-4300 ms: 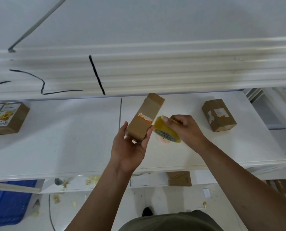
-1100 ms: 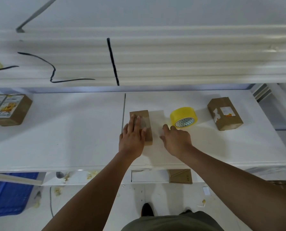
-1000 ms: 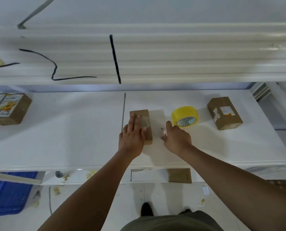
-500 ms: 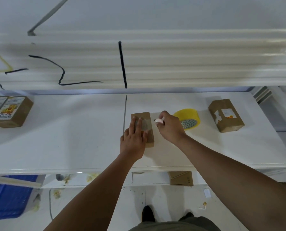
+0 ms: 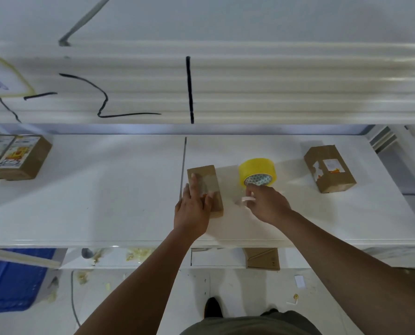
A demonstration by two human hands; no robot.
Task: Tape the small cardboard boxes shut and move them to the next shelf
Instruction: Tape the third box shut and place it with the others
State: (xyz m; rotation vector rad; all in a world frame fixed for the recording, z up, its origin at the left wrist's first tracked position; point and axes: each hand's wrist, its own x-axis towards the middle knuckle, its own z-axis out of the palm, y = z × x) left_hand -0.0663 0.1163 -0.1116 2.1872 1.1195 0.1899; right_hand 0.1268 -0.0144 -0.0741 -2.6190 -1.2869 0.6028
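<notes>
My left grip lies flat, fingers straight, pressing the small brown cardboard box onto the white shelf. My right grip touches the yellow tape roll just beside the box. I cannot tell whether it holds anything.

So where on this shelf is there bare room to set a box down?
Widest bare stretch: left of the seam, between the labelled boxes and the left hand. Smaller patch between tape roll and far-right box. Crowded around the middle box and right hand.

Left grip reaches forward, palm down, fingers straight, pressing flat. Right grip alongside, knuckles up, fingers curled; hold unclear.
</notes>
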